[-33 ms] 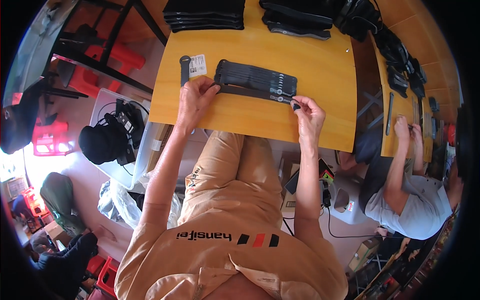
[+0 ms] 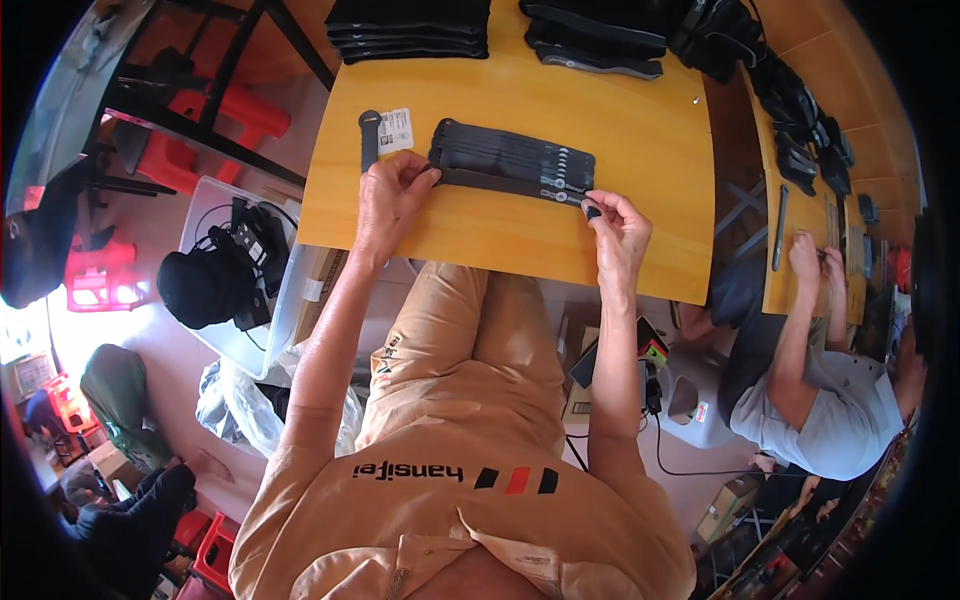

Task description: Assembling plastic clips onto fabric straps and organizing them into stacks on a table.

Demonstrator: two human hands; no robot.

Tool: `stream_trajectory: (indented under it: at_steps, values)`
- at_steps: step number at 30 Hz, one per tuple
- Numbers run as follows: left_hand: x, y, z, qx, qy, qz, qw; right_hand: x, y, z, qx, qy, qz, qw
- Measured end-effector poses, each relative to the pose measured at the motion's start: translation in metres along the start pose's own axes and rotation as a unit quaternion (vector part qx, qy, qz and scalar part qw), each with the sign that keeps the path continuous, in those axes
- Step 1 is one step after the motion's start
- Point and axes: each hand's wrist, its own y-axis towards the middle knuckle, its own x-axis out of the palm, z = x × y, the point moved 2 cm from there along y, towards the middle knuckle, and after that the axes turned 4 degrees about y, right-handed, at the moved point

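Observation:
A dark grey strap (image 2: 490,181) with a pale printed mark near its right end is stretched level between my hands. My left hand (image 2: 388,208) pinches its left end, and my right hand (image 2: 620,238), with a dark covering on one fingertip, pinches the right end. Just beyond, a fanned row of similar straps (image 2: 490,148) lies overlapping on the yellow wooden table (image 2: 420,232); the held strap runs along its near edge. One more strap (image 2: 369,140) with a rounded, slotted end lies upright beside a white label (image 2: 397,130), close to my left fingers.
Black folded stacks (image 2: 408,30) and further black pieces (image 2: 595,45) sit along the table's far edge. A white bin (image 2: 215,335) with black items and cables stands at left. To the right, a person in a grey shirt (image 2: 825,410) works at another table (image 2: 785,275).
The held strap has shifted slightly away from me, narrowing the gap to the row of straps. Both hands keep their pinch.

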Motion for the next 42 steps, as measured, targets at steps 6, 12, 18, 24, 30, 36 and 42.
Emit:
stream_trajectory:
  at_steps: [6,12,18,24,30,36,42]
  values:
    - [0.006,0.004,-0.001,0.014,0.077,0.04,0.996,0.004,0.004,0.007,0.022,-0.004,0.025,0.999]
    - [0.011,0.008,0.0,-0.005,0.11,0.054,0.992,0.002,0.006,0.013,0.024,0.007,0.046,0.999]
    - [0.011,0.008,0.001,-0.021,0.113,0.061,0.992,0.008,0.004,0.011,0.002,-0.006,0.06,0.998]
    - [0.013,0.011,-0.006,-0.027,0.077,0.057,0.995,0.009,0.003,0.008,0.008,-0.015,0.072,0.997]
    - [0.013,0.011,0.001,-0.042,0.092,0.052,0.994,0.006,0.004,0.01,-0.004,-0.028,0.068,0.997]
    - [0.011,0.011,0.0,-0.042,0.107,0.056,0.992,0.008,0.006,0.011,0.005,-0.036,0.068,0.997]
    - [0.012,0.011,0.003,-0.044,0.111,0.057,0.991,0.006,0.005,0.011,0.0,-0.039,0.076,0.996]
